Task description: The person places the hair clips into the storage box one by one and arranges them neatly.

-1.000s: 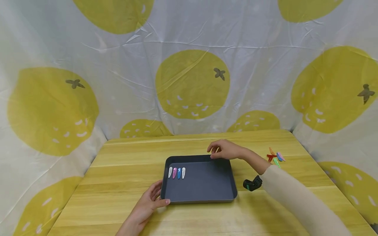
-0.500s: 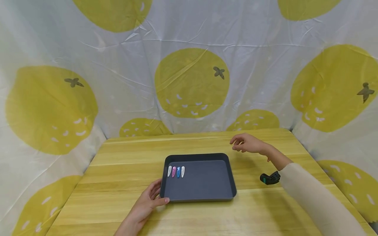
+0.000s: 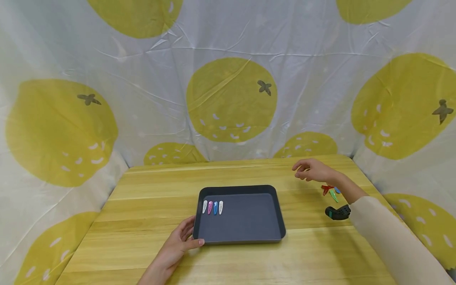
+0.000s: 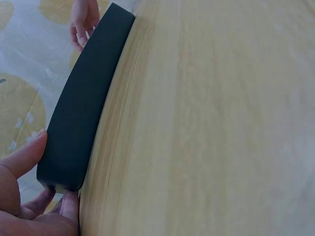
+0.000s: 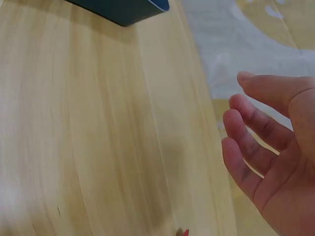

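Note:
A dark grey tray (image 3: 249,219) lies on the wooden table. My left hand (image 3: 173,247) grips its near left corner, thumb on the front edge and fingers against the side; the left wrist view shows the tray wall (image 4: 83,108) between them. Inside, at the left, snap hair clips stand in a row: white (image 3: 204,207), pink (image 3: 210,208), blue (image 3: 215,208) and white (image 3: 221,208). Right of the tray my right hand (image 3: 313,170) hovers above the table, fingers loosely bent and holding nothing. Near its wrist lie a red clip (image 3: 325,190), a green clip (image 3: 333,196) and a blue clip (image 3: 337,190), partly behind the forearm.
A black wrist camera (image 3: 337,212) hangs by the right sleeve. Behind the table (image 3: 160,182) and at its sides hangs a white curtain (image 3: 149,99) printed with yellow fruit.
My right hand has moved from the tray's far rim to the right, towards the loose clips, its forearm now covering some. My left hand keeps its grip on the tray.

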A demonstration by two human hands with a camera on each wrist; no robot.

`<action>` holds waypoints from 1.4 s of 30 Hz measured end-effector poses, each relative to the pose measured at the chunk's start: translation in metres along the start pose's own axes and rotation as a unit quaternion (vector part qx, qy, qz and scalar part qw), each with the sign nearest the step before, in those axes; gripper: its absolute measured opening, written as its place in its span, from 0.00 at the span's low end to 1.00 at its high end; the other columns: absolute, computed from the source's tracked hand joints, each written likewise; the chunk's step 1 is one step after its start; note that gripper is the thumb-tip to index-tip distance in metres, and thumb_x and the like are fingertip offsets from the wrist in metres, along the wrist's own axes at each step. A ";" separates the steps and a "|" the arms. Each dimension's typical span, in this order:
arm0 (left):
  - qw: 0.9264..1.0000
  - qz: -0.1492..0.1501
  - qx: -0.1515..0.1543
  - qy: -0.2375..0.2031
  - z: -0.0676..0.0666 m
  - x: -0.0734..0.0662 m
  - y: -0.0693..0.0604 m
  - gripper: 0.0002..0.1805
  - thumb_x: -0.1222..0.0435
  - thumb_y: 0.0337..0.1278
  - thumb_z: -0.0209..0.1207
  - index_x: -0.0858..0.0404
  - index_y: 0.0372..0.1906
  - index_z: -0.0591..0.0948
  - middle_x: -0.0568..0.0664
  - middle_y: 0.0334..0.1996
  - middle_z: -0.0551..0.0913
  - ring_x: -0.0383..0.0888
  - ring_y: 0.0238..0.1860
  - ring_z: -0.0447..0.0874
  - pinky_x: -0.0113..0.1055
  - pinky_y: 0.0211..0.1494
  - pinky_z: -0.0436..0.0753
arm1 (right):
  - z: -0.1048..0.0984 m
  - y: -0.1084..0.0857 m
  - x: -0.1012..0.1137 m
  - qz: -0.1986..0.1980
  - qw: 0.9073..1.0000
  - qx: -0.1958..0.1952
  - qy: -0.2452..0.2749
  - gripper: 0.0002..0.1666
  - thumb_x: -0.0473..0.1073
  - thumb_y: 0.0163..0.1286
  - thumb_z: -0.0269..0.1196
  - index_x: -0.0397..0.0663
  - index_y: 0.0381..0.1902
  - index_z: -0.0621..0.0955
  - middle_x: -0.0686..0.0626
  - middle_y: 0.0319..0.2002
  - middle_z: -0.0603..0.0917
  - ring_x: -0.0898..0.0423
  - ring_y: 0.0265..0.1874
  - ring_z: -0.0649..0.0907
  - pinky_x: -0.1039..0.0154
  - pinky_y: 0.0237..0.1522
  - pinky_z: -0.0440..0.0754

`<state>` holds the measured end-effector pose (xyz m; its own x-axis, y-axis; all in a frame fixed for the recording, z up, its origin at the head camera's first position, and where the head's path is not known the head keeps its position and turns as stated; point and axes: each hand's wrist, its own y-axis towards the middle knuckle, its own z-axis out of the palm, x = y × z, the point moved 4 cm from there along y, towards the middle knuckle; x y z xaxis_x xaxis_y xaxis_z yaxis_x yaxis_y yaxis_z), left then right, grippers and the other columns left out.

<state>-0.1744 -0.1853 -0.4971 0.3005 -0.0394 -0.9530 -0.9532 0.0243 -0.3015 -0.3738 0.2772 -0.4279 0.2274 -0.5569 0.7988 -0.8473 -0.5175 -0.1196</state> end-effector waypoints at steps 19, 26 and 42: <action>1.000 0.010 0.003 0.000 0.002 -0.002 -0.002 0.51 0.76 0.48 0.75 0.67 0.78 0.62 0.67 0.75 0.64 0.63 0.74 0.60 0.59 0.76 0.61 | -0.040 -0.038 -0.047 0.031 0.996 -0.081 -0.025 0.23 0.40 0.80 0.60 0.27 0.63 0.75 0.36 0.51 0.81 0.37 0.49 0.82 0.41 0.50 0.85; 1.000 0.013 0.006 -0.004 0.002 -0.001 -0.002 0.50 0.76 0.49 0.75 0.68 0.78 0.62 0.67 0.75 0.64 0.63 0.75 0.60 0.59 0.77 0.61 | -0.049 -0.051 -0.067 0.055 0.992 -0.107 -0.043 0.23 0.39 0.80 0.59 0.25 0.62 0.75 0.34 0.51 0.80 0.38 0.48 0.82 0.47 0.47 0.87; 1.000 0.012 0.002 -0.005 0.002 -0.001 -0.002 0.51 0.77 0.48 0.75 0.67 0.78 0.63 0.66 0.75 0.64 0.63 0.75 0.60 0.58 0.77 0.61 | -0.049 -0.073 -0.117 0.112 0.982 -0.132 -0.077 0.17 0.35 0.75 0.64 0.23 0.52 0.80 0.43 0.40 0.85 0.53 0.36 0.82 0.66 0.35 0.83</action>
<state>-0.1726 -0.1837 -0.4958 0.2773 -0.0290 -0.9604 -0.9601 0.0290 -0.2781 -0.3619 0.4121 -0.4839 0.0730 -0.7396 0.6691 -0.9748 -0.1946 -0.1087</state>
